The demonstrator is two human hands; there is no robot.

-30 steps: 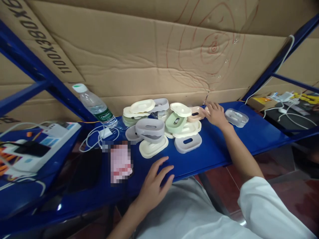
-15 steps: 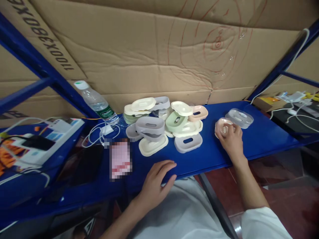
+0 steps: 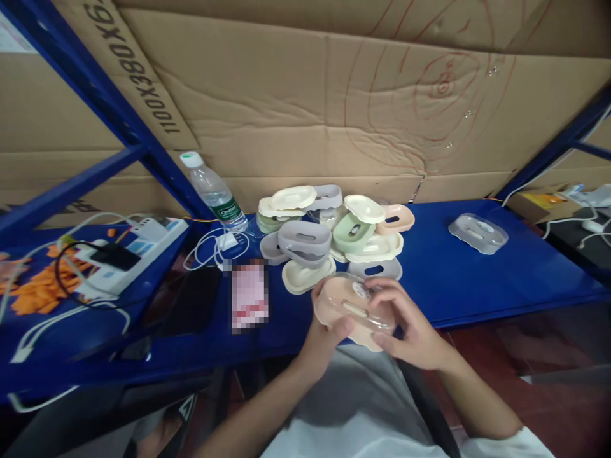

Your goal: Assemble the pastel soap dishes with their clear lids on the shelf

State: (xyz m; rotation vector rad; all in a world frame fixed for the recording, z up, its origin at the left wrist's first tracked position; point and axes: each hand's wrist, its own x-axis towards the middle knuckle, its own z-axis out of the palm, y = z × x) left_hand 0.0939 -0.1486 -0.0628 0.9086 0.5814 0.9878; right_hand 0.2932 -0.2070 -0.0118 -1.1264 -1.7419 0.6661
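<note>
A peach soap dish with a clear lid [image 3: 337, 298] is held tilted above the front of the table, close to my body. My left hand [image 3: 322, 340] grips its left side, the thumb pressed on the near edge. My right hand [image 3: 415, 331] closes on its right side, fingers over the clear lid and thumb at the near rim. Just behind lies a pile of soap dish parts: a grey tray [image 3: 305, 238], a green tray [image 3: 353, 234], a cream piece [image 3: 308, 275] and a peach tray [image 3: 398, 219].
On the right of the blue table [image 3: 443, 280] lies another clear lid [image 3: 477, 232]. A water bottle [image 3: 217, 194], a white cable [image 3: 195, 257] and a blurred pink packet [image 3: 249, 296] are on the left. Cardboard [image 3: 286, 95] stands behind.
My right hand has brought the peach soap dish from the table's right side to the front middle. My left hand, empty before, has taken hold of it too. The view has shifted slightly.
</note>
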